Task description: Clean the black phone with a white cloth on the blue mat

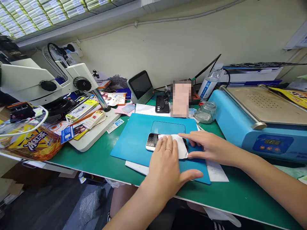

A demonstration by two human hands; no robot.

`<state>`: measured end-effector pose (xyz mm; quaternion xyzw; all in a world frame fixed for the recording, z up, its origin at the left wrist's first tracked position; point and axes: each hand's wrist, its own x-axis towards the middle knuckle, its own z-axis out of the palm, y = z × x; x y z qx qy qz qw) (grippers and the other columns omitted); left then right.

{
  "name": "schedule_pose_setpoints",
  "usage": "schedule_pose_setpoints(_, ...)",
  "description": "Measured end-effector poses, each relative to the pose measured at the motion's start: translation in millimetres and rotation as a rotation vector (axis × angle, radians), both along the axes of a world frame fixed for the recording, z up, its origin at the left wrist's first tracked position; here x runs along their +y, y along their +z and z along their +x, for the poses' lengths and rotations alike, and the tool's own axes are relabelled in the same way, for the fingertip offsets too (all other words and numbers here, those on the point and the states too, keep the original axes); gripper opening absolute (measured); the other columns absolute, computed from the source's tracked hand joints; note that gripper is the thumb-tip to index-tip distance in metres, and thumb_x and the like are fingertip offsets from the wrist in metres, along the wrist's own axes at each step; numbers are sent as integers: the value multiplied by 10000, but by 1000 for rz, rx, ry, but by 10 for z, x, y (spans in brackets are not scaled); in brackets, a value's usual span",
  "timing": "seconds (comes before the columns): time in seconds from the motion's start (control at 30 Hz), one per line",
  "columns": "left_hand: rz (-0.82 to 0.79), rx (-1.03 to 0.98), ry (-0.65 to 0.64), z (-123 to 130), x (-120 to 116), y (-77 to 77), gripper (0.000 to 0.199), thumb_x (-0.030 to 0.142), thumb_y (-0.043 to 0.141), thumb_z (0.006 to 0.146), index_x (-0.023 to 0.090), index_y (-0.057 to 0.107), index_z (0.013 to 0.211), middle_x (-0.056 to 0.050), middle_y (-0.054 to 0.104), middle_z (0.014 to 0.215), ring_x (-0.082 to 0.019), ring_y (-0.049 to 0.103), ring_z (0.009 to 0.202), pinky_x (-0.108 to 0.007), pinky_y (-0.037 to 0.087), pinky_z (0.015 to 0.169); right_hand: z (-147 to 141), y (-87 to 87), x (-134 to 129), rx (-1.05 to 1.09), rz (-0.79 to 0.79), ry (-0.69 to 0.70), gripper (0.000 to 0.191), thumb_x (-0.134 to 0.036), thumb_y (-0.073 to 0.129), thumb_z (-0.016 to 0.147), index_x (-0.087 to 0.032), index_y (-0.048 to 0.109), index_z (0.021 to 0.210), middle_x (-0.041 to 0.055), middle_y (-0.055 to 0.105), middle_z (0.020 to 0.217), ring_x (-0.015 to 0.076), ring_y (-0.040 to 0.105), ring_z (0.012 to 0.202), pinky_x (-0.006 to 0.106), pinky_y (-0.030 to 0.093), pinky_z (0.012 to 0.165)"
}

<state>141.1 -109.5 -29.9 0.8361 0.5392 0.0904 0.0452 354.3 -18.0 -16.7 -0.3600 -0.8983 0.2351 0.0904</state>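
Note:
A smartphone lies face up on a blue mat, its screen partly covered by a white wipe. My left hand, with a ring on one finger, rests flat on the wipe, fingers stretched out and thumb spread to the right. At the phone's right end, my right hand grips it between index finger and thumb, the index at the far edge and the thumb near the wipe's corner. Just beyond the phone lies a clear screen protector with a dark outline.
A microscope stands on the left by a large drink container and cards. At the back are a small display, a black phone, a glass jar and a bottle. A blue heating plate machine takes up the right.

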Motion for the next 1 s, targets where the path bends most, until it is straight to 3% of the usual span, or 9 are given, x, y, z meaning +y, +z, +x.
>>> schedule_pose_setpoints(0.17, 5, -118, -93, 64, -96, -40, 1066, 866, 200, 903, 63, 346, 1589, -155, 297, 1665, -330, 225, 1564, -516, 237, 1275, 22, -37, 17, 29, 8, -7, 734, -677, 615, 885, -281, 528, 1496, 61, 696, 906, 267, 633, 804, 422, 492, 758)
schedule_pose_setpoints(0.33, -90, -95, -209, -287, -214, -6, 828, 746, 291, 1008, 189, 295, 1621, -54, 235, 1691, -284, 217, 1571, -538, 237, 1271, 27, -17, 11, 2, 5, -7, 693, -649, 601, 902, -279, 541, 1484, 49, 681, 904, 255, 627, 799, 410, 489, 753)
schedule_pose_setpoints(0.4, -96, -69, -188, -475, -267, -4, 765, 695, 328, 1034, 212, 281, 1625, -43, 224, 1691, -261, 238, 1567, -516, 232, 1277, 22, 1, 6, -7, -7, -14, 723, -676, 617, 883, -265, 553, 1474, 51, 679, 909, 257, 622, 806, 407, 483, 752)
schedule_pose_setpoints(0.5, -66, -10, -56, -696, -283, -22, 786, 686, 327, 1038, 170, 264, 1628, -101, 258, 1676, -283, 257, 1558, -542, 248, 1263, 16, 18, 4, -11, -26, -18, 738, -693, 632, 868, -275, 556, 1471, 49, 679, 930, 262, 620, 825, 406, 477, 757)
schedule_pose_setpoints(0.6, -48, 36, 13, -765, -172, -33, 782, 662, 285, 1057, 120, 272, 1621, -148, 277, 1666, -298, 238, 1560, -548, 248, 1259, 12, 24, 7, -16, -32, -19, 734, -698, 630, 869, -276, 564, 1465, 51, 679, 936, 266, 620, 830, 412, 474, 765)
schedule_pose_setpoints(0.8, -73, -12, 7, -395, 107, 41, 894, 725, 274, 1024, 30, 328, 1585, -186, 290, 1655, -336, 243, 1556, -550, 242, 1263, 17, -5, 12, -5, -21, -11, 753, -687, 627, 877, -278, 524, 1501, 48, 680, 916, 263, 626, 816, 410, 478, 764)
schedule_pose_setpoints(0.9, -108, -108, -117, -98, 79, 62, 920, 766, 194, 1003, 78, 317, 1601, -124, 296, 1665, -307, 222, 1566, -525, 244, 1269, 25, -31, 12, 7, -17, -14, 759, -679, 617, 887, -269, 503, 1516, 53, 683, 918, 266, 632, 829, 412, 481, 772)
schedule_pose_setpoints(1.0, -86, -147, -146, 68, -30, 37, 952, 787, 162, 982, 85, 289, 1611, -99, 265, 1680, -278, 172, 1581, -511, 227, 1279, 34, -41, 11, 9, -22, -12, 740, -664, 607, 897, -274, 500, 1518, 51, 688, 922, 262, 636, 824, 408, 484, 765)
